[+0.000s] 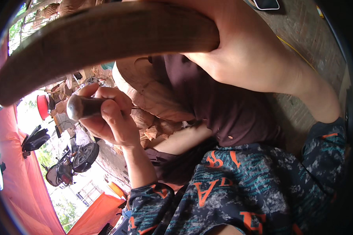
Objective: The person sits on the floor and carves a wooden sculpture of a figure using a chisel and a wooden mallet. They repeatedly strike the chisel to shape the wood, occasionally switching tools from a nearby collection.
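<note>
Across the top of the head view runs a thick, curved length of brown wood (106, 35), like a wooden mallet. My right hand (243, 51) is closed round its right end, close to the camera. Lower left, my left hand (115, 117) wraps round the dark handle of a chisel (91, 108), its pale rounded butt turned to the left. A thin bit of shaft shows past the fingers; the cutting end is hidden. Beyond that hand, a large rounded piece of carved wood (145, 88) rests against my legs, partly covered by the mallet.
Wood chips (150, 133) lie by my bare lower leg. A motorbike (72, 162) stands at the left, near orange-pink sheeting (21, 168). Behind my left hand are a red round object (42, 106) and clutter. A phone (266, 4) lies on the floor, top right.
</note>
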`<state>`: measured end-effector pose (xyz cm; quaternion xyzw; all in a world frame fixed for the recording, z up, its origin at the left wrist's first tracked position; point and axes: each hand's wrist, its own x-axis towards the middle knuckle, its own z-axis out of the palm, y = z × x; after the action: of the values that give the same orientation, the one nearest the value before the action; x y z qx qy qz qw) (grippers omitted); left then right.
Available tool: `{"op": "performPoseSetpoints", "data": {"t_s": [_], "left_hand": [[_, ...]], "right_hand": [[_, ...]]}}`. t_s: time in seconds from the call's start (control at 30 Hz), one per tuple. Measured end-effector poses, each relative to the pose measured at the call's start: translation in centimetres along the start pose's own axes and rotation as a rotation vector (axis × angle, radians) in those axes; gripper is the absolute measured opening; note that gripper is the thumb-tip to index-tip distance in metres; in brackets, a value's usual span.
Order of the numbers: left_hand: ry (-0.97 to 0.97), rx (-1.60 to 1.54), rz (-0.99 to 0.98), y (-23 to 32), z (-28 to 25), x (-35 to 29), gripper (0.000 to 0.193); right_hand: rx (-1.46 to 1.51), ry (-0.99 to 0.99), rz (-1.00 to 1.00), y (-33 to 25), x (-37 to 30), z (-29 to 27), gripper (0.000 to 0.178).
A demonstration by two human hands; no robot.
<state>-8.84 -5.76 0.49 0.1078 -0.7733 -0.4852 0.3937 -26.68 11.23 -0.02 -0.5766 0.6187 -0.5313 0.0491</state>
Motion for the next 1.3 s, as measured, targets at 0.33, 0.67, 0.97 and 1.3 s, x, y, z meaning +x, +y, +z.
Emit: {"op": "performPoseSetpoints", "data": {"t_s": [0.33,0.67,0.97,1.3], "left_hand": [[-0.038,0.107,-0.019,-0.6,-0.1,0.2,0.042],[-0.093,0.046,0.053,-0.1,0.0,0.3,0.037],[0.047,-0.015,0.090,0.7,-1.1,1.1,0.035],[-0.119,0.013,-0.018,-0.6,-0.3,1.5,0.032]], "right_hand": [[-0.039,0.067,-0.016,0.2,0.5,1.3,0.062],[-0.051,0.078,-0.023,0.3,1.1,1.2,0.065],[-0.089,0.041,-0.021,-0.2,0.8,0.8,0.067],[-0.210,-0.102,-0.021,-0.6,1.1,-0.6,0.070]]}}
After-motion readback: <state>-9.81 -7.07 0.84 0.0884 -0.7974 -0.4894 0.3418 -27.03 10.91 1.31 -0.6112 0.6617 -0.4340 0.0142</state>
